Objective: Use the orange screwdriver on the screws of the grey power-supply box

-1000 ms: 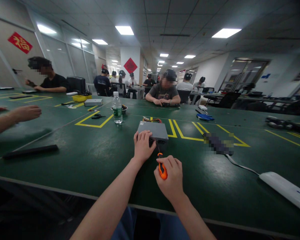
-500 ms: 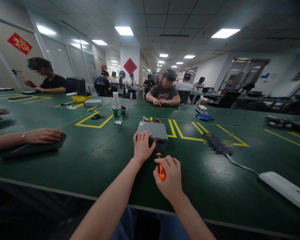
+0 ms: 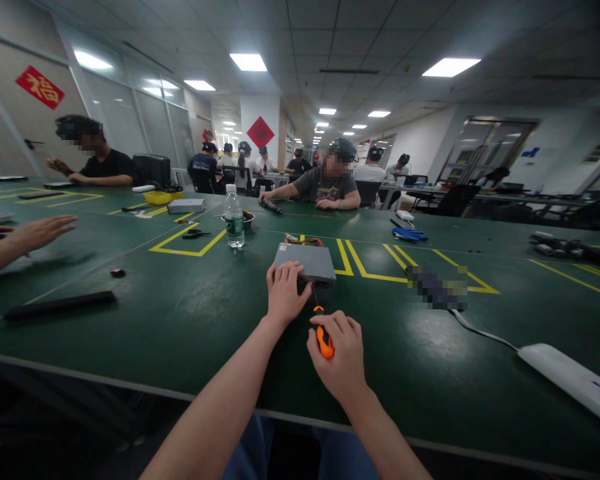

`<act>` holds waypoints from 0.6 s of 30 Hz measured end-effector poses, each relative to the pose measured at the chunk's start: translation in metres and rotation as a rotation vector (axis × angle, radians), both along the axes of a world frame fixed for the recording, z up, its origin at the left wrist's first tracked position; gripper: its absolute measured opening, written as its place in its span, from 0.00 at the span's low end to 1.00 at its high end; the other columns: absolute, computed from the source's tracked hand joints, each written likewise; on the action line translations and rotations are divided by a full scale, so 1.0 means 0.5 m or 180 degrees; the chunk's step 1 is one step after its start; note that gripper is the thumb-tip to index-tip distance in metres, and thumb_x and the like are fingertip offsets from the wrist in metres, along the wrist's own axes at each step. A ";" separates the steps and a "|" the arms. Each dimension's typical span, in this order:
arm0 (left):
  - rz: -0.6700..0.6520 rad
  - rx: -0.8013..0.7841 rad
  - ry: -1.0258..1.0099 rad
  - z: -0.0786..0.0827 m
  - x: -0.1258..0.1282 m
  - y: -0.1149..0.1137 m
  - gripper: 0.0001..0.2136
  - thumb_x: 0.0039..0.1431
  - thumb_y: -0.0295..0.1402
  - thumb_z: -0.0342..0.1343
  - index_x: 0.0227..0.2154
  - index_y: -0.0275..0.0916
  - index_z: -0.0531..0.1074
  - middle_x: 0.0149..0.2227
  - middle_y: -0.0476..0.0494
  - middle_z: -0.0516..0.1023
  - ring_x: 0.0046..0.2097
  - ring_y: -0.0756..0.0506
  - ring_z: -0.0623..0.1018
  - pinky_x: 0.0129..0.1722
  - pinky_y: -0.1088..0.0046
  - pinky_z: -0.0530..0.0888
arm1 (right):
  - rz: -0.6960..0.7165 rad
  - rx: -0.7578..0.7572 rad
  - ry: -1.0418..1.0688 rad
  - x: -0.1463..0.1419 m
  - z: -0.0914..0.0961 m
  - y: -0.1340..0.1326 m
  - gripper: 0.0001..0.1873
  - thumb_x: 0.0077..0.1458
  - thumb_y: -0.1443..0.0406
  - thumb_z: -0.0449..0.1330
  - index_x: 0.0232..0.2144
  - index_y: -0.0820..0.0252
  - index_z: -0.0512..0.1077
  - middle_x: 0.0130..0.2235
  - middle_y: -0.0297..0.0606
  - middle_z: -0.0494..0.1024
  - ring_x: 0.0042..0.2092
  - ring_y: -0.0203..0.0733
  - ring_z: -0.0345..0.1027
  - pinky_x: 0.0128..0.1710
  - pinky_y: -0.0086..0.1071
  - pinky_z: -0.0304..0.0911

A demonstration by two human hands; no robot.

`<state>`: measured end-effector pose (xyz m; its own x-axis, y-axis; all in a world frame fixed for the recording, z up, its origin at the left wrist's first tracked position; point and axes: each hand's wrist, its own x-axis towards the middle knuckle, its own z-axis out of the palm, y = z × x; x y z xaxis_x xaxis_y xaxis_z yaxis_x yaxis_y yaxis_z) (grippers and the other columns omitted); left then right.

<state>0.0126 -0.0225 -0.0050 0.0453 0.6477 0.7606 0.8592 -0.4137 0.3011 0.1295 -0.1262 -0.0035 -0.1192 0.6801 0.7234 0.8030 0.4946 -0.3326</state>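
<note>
A grey metal computer power supply lies on the green table in front of me, its bundle of coloured wires at the far side. My left hand grips its near left corner, fingers over the top and thumb against the near face. In my right hand is an orange and black screwdriver. Its shaft points away from me, and its tip is at the near face of the power supply; whether it sits in a screw is too small to tell.
A water bottle stands beyond my left hand, before a bowl. On the left are a black bar and a co-worker's hand. A white power strip with a cable lies right. Blue gloves lie farther back.
The screwdriver handle has turned and shifted slightly right in my right hand. My left hand and the power supply stay put. The left co-worker's hand has lifted away, uncovering a small dark object.
</note>
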 end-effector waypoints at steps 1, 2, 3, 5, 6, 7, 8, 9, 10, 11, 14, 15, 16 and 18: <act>0.0001 -0.0002 0.0000 0.000 0.000 0.000 0.14 0.52 0.36 0.53 0.42 0.42 0.65 0.48 0.45 0.70 0.54 0.43 0.65 0.59 0.59 0.50 | -0.0005 -0.0024 0.0063 0.000 0.001 0.000 0.07 0.52 0.64 0.52 0.34 0.58 0.67 0.32 0.35 0.70 0.35 0.39 0.64 0.42 0.37 0.54; -0.0001 -0.0001 0.0001 0.000 0.000 0.000 0.14 0.52 0.37 0.53 0.42 0.42 0.65 0.48 0.45 0.70 0.53 0.43 0.65 0.59 0.59 0.50 | -0.0032 -0.0050 0.0150 -0.001 0.002 0.000 0.09 0.53 0.63 0.52 0.37 0.58 0.66 0.32 0.35 0.70 0.34 0.38 0.64 0.42 0.37 0.54; -0.0008 0.0002 0.0003 0.000 0.000 0.000 0.14 0.52 0.37 0.53 0.42 0.42 0.65 0.48 0.45 0.70 0.53 0.43 0.65 0.59 0.59 0.50 | -0.0076 -0.0073 0.0252 -0.002 0.001 0.000 0.10 0.54 0.62 0.52 0.39 0.59 0.65 0.31 0.35 0.71 0.33 0.38 0.65 0.41 0.37 0.55; -0.0021 0.0007 0.0003 -0.001 0.000 0.000 0.14 0.52 0.37 0.53 0.42 0.42 0.65 0.48 0.45 0.70 0.53 0.43 0.65 0.59 0.59 0.49 | -0.0164 -0.0097 0.0405 -0.003 -0.001 0.000 0.12 0.54 0.61 0.51 0.40 0.60 0.62 0.29 0.34 0.71 0.31 0.38 0.65 0.40 0.36 0.56; -0.0023 0.0007 -0.0001 -0.001 0.000 0.001 0.14 0.52 0.37 0.53 0.42 0.42 0.65 0.48 0.45 0.70 0.53 0.44 0.65 0.59 0.59 0.49 | -0.0170 -0.0088 0.0407 -0.003 -0.003 0.000 0.11 0.53 0.62 0.52 0.39 0.61 0.62 0.29 0.34 0.71 0.31 0.38 0.65 0.40 0.36 0.57; -0.0020 0.0004 -0.0006 -0.001 0.000 0.001 0.14 0.52 0.37 0.53 0.42 0.42 0.65 0.49 0.45 0.70 0.53 0.43 0.65 0.59 0.59 0.49 | -0.0141 -0.0069 0.0349 -0.002 -0.005 0.000 0.10 0.52 0.64 0.52 0.38 0.60 0.62 0.29 0.34 0.71 0.32 0.38 0.65 0.40 0.37 0.56; -0.0016 -0.0001 -0.0010 -0.002 0.001 0.001 0.14 0.52 0.37 0.53 0.42 0.42 0.65 0.49 0.45 0.70 0.53 0.43 0.65 0.59 0.59 0.49 | -0.0097 -0.0036 0.0254 -0.002 -0.005 0.000 0.09 0.51 0.66 0.53 0.37 0.60 0.63 0.30 0.35 0.71 0.33 0.39 0.65 0.41 0.37 0.56; -0.0013 -0.0007 -0.0012 -0.002 0.001 0.002 0.14 0.52 0.37 0.53 0.42 0.42 0.65 0.49 0.45 0.70 0.53 0.43 0.65 0.59 0.59 0.50 | -0.0049 0.0002 0.0147 -0.001 -0.006 0.000 0.08 0.49 0.68 0.53 0.36 0.59 0.64 0.31 0.35 0.70 0.34 0.39 0.65 0.42 0.38 0.55; -0.0011 -0.0009 -0.0011 -0.002 0.001 0.002 0.14 0.52 0.37 0.53 0.42 0.42 0.65 0.49 0.45 0.70 0.53 0.43 0.65 0.59 0.59 0.50 | -0.0018 0.0032 0.0065 -0.001 -0.005 -0.001 0.09 0.48 0.69 0.52 0.35 0.59 0.65 0.31 0.35 0.70 0.35 0.39 0.64 0.43 0.39 0.54; -0.0013 -0.0006 -0.0009 -0.002 0.001 0.002 0.14 0.52 0.36 0.53 0.42 0.42 0.65 0.49 0.45 0.70 0.53 0.43 0.65 0.59 0.59 0.50 | 0.0001 0.0044 0.0017 0.000 -0.004 -0.001 0.10 0.47 0.70 0.52 0.35 0.58 0.65 0.31 0.35 0.69 0.35 0.39 0.64 0.43 0.39 0.54; -0.0023 0.0011 -0.0014 -0.002 0.000 0.001 0.14 0.52 0.36 0.53 0.42 0.42 0.65 0.48 0.45 0.70 0.53 0.43 0.65 0.59 0.59 0.50 | -0.0009 0.0013 0.0079 0.001 0.000 0.000 0.07 0.50 0.66 0.53 0.35 0.58 0.66 0.32 0.35 0.70 0.36 0.39 0.64 0.42 0.38 0.54; -0.0030 0.0016 -0.0015 -0.002 0.000 0.001 0.14 0.52 0.36 0.53 0.42 0.42 0.65 0.48 0.45 0.70 0.53 0.43 0.65 0.59 0.59 0.50 | -0.0035 -0.0014 0.0159 0.000 0.000 0.001 0.08 0.51 0.64 0.53 0.36 0.58 0.65 0.33 0.35 0.70 0.36 0.39 0.64 0.42 0.38 0.54; -0.0035 0.0022 -0.0015 -0.002 0.000 0.001 0.14 0.52 0.36 0.53 0.42 0.42 0.65 0.48 0.45 0.70 0.53 0.43 0.65 0.59 0.59 0.49 | -0.0082 -0.0042 0.0262 0.000 -0.001 0.001 0.10 0.52 0.62 0.54 0.37 0.58 0.64 0.33 0.36 0.71 0.35 0.39 0.64 0.42 0.38 0.55; -0.0038 0.0030 -0.0013 -0.002 0.000 0.001 0.14 0.52 0.36 0.53 0.42 0.42 0.65 0.48 0.45 0.70 0.53 0.43 0.65 0.59 0.58 0.49 | -0.0188 -0.0070 0.0429 -0.001 -0.004 0.003 0.12 0.53 0.60 0.54 0.39 0.60 0.62 0.31 0.36 0.71 0.33 0.39 0.65 0.40 0.37 0.56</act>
<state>0.0125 -0.0218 -0.0060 0.0499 0.6400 0.7668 0.8529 -0.4267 0.3007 0.1292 -0.1248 -0.0056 0.0187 0.6989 0.7150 0.7778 0.4392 -0.4496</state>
